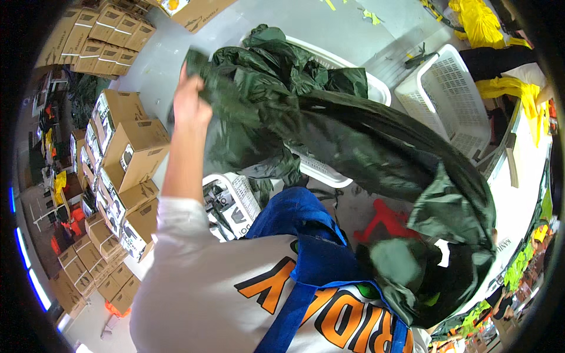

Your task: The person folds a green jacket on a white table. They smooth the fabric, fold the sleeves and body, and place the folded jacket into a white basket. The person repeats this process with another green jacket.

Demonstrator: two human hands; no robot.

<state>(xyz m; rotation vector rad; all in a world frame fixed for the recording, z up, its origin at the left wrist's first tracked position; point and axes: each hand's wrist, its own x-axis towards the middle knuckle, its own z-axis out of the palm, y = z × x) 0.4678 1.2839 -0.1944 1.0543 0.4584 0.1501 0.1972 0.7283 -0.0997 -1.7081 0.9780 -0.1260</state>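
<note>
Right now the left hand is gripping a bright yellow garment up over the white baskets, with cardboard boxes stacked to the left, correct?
Not quite: the garment is dark green, not yellow. The head view shows the left hand gripping it over the white baskets, cardboard boxes stacked to the left.

1 fisheye view looks steeply down from the person's head, close over their own chest and raised left arm point(182, 165). The floor point(329, 29) lies farther below, and straight edges bend toward the rim.
</note>
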